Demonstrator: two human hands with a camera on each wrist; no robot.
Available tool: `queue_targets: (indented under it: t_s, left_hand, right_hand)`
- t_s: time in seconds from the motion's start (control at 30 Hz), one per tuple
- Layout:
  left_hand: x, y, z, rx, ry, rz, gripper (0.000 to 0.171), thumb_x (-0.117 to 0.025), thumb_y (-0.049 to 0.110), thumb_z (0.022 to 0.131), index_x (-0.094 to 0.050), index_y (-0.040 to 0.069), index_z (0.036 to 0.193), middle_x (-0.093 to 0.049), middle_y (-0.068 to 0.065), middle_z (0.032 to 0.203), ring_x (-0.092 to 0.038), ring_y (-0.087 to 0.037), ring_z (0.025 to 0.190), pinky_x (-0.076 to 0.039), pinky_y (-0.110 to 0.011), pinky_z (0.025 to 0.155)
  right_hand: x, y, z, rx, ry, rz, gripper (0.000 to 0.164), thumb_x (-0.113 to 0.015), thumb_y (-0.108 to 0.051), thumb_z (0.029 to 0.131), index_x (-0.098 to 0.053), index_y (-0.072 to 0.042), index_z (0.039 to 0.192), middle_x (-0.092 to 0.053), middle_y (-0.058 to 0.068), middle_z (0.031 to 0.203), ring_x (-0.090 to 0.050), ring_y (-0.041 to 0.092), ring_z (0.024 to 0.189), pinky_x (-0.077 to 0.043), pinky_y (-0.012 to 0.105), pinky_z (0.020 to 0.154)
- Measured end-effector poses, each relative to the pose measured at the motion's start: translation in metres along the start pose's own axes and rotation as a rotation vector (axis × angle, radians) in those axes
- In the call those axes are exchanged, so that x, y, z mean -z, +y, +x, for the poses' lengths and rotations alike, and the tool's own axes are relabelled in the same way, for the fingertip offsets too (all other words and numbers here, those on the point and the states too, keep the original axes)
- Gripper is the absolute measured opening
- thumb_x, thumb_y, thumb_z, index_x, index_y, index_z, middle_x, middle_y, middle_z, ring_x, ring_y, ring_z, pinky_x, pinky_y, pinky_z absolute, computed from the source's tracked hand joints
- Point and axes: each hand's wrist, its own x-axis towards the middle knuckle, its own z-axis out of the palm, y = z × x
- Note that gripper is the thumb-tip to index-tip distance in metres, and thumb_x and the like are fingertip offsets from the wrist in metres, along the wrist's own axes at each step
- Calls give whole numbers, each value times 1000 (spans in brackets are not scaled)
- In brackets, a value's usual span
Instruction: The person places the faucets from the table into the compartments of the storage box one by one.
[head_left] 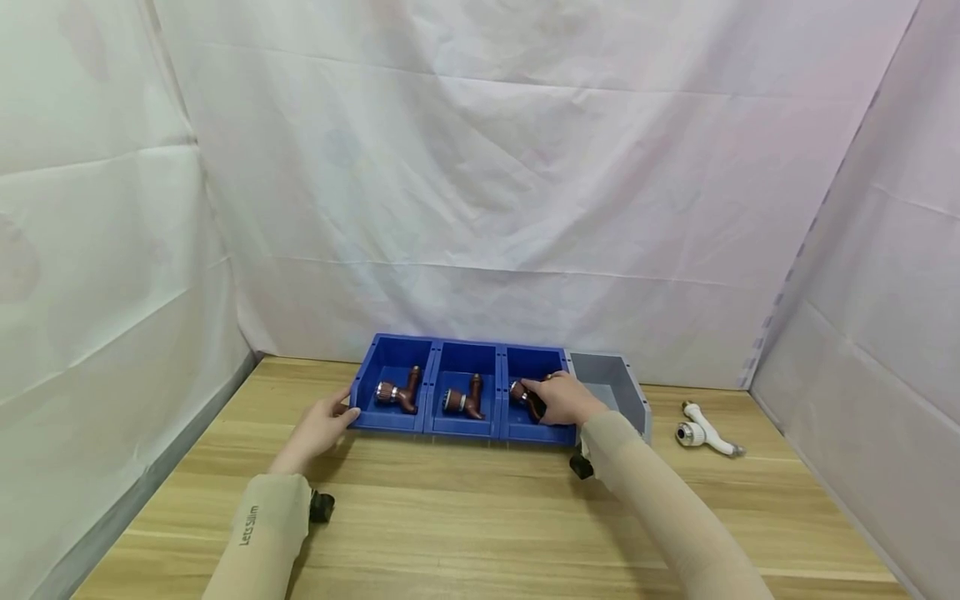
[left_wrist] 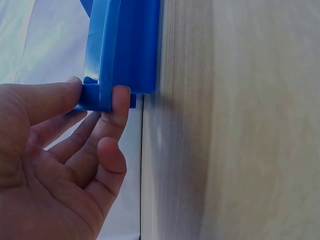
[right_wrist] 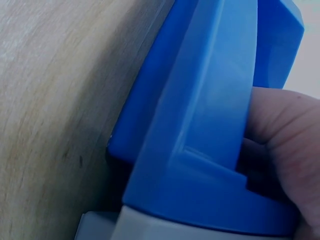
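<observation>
Three blue bins stand in a row, each with a brown tap with a chrome ring inside. My left hand (head_left: pixel 318 427) is at the front left corner of the leftmost blue bin (head_left: pixel 396 352). In the left wrist view, thumb and fingers pinch the bin's edge (left_wrist: pixel 106 55). My right hand (head_left: pixel 567 400) reaches into the third blue bin (head_left: pixel 534 360) and holds the brown tap (head_left: pixel 517 391) there, partly covering it. The blue wall (right_wrist: pixel 210 115) hides most of that hand's fingers in the right wrist view. Other brown taps lie in the left bin (head_left: pixel 406 395) and middle bin (head_left: pixel 467 400).
A grey bin (head_left: pixel 602 367) adjoins the blue row on the right, partly behind my right forearm. Farther right, a white tap (head_left: pixel 705 432) lies on the wooden table (head_left: pixel 450 517). White cloth (head_left: pixel 487 183) hangs behind and at both sides.
</observation>
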Motion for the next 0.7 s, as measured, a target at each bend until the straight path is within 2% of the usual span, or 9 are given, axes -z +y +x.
queue_targets:
  t_s: [0.23,0.43,0.57,0.7]
  left_hand:
    - [0,-1,1,12,-3,-7,55,-55,12,99,-34,-7,146,-62,-30,115,-62,-33,95,-48,-46,78]
    - [1,-1,1,-1,-2,-7,55,-55,12,99,-34,-7,146,-61,-31,116,-61,-38,103,-48,-51,84]
    - [1,-1,2,-11,-1,-10,54,-55,12,99,-34,-8,146,-61,-32,116,-61,-39,103,-48,-51,84]
    - [0,-4,1,-16,-9,-22,55,-55,11,99,-34,-9,145,-60,-32,117,-62,-35,97,-50,-45,77]
  right_hand:
    - [3,0,-1,10,3,-11,68,-79,-27,80,-53,-8,140,-60,-3,66,-64,25,88,-39,46,100]
    - [4,1,1,5,-31,-20,67,-77,-28,82,-52,-8,141,-54,-6,61,-64,21,81,-38,47,101]
    - [4,0,1,-7,-40,-16,67,-78,-28,81,-53,-9,140,-56,-6,63,-64,21,81,-37,47,102]
    - [3,-2,1,-22,-53,-9,67,-78,-28,81,-52,-9,140,-59,-4,68,-64,23,87,-36,47,103]
